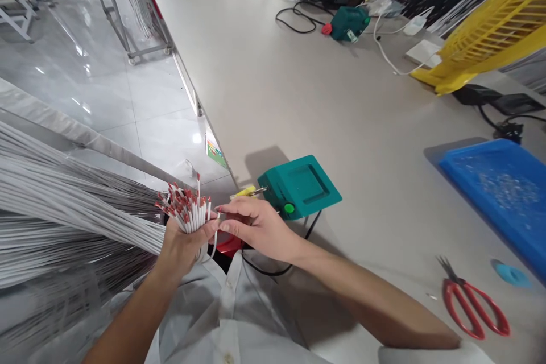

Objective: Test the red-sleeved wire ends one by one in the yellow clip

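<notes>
My left hand [183, 244] is wrapped round a bundle of white cables [191, 219] whose upright ends have red tips. Beside the bundle, the thumb and forefinger of my right hand [260, 227] close on the end of one single white cable [216, 236], which curves down below. Just past my right fingers is a teal-green box [298, 185] with a bright green knob, standing at the table edge. A yellow-handled metal tool [249, 190] sticks out from its side, partly hidden by my right hand. A black cord runs from under the box.
Long white cables [77, 193] hang over a rail at left. On the table [341, 108] are red-handled scissors [473, 301], a blue tray [503, 182] with small clear bits, a light-blue ring [512, 273], a yellow fan [490, 23] and another green box [347, 23].
</notes>
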{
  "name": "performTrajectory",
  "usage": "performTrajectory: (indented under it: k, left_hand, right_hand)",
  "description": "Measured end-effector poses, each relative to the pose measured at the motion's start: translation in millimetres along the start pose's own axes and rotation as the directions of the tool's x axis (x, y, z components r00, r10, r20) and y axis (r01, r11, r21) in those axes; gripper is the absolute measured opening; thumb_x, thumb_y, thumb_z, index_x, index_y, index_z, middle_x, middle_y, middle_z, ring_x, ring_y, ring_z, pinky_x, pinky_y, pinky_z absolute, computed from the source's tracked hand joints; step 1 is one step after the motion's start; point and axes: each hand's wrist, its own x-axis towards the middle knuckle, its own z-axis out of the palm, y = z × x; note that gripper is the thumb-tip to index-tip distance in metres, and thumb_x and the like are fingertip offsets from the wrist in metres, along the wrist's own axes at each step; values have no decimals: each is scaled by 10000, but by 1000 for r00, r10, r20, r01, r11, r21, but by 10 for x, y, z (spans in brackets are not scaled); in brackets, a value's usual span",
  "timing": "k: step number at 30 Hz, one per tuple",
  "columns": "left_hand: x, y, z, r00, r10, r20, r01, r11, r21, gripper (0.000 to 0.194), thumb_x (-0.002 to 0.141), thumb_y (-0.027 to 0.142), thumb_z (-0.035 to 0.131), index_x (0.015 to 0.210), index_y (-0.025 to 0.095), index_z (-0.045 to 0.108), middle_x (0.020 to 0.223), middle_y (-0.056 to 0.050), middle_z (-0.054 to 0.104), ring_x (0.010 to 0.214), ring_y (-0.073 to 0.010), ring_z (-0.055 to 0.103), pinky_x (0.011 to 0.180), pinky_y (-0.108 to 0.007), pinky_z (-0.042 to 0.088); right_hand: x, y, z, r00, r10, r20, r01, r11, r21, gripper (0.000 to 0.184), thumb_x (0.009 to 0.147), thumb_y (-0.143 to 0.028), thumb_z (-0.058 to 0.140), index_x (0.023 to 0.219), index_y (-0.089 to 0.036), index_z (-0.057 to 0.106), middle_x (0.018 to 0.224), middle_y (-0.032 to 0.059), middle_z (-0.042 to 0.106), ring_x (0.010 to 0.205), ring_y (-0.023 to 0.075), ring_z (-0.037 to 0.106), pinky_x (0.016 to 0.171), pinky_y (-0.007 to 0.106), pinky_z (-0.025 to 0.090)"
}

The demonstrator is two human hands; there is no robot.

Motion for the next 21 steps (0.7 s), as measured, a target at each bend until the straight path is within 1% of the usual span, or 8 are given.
performTrajectory:
  k: [2,4,6,10,14,17,19,21]
  left_hand:
    - [1,-22,-11,999,2,38,-2,1000,-15,147,580,207,739,657,139,634,567,4,626,455,-94,518,461,-220,454]
    - [9,-49,-26,998,20,53,-19,1000,-8,133,587,202,741,641,141,635,550,13,610,457,-85,510,459,-206,448]
    - [11,-72,-41,999,31,44,-32,999,5,134,591,206,742,647,140,639,546,14,605,464,-88,514,450,-202,443]
    - [-9,-98,-58,999,47,-19,-47,998,35,142,592,212,735,670,142,639,525,20,585,461,-100,516,459,-219,451]
    - [-35,-50,-45,998,61,-33,-60,998,37,99,608,212,704,659,158,639,519,17,575,491,-114,526,496,-237,462]
    - [-54,36,3,998,51,-33,-49,997,67,97,567,191,712,623,154,642,503,12,573,491,-121,521,509,-245,465]
    - [-63,79,47,998,45,-38,-42,996,79,102,553,195,708,599,156,627,496,14,571,481,-122,519,509,-248,468]
    - [-66,86,82,997,48,-63,-41,994,102,112,551,208,702,572,158,604,502,16,572,474,-122,520,501,-245,466]
  right_hand:
    - [21,55,106,997,68,-34,-59,973,224,215,761,-356,643,863,-178,707,737,39,640,662,131,583,616,262,487]
    - [39,94,175,990,93,-103,-53,938,342,182,734,-355,669,811,-198,720,752,39,653,682,131,586,641,267,487]
    - [45,109,213,985,113,-130,-57,925,377,159,725,-343,678,802,-212,725,741,34,653,674,126,577,638,265,483]
    - [27,94,221,984,158,-77,-114,907,405,194,766,-362,626,833,-208,722,705,20,605,569,97,529,533,239,456]
    - [-1,94,205,980,187,-70,-149,917,369,254,790,-392,580,867,-178,694,719,17,566,535,84,495,495,228,433]
    - [5,105,200,974,210,-81,-177,938,297,258,733,-391,641,852,-164,665,750,19,575,575,93,504,514,225,427]
    - [31,90,181,977,204,-70,-187,963,197,226,716,-370,661,784,-154,653,719,16,582,577,98,504,519,219,413]
    - [67,46,137,985,170,-31,-168,985,45,175,759,-315,625,702,-151,644,657,10,582,583,102,509,536,214,399]
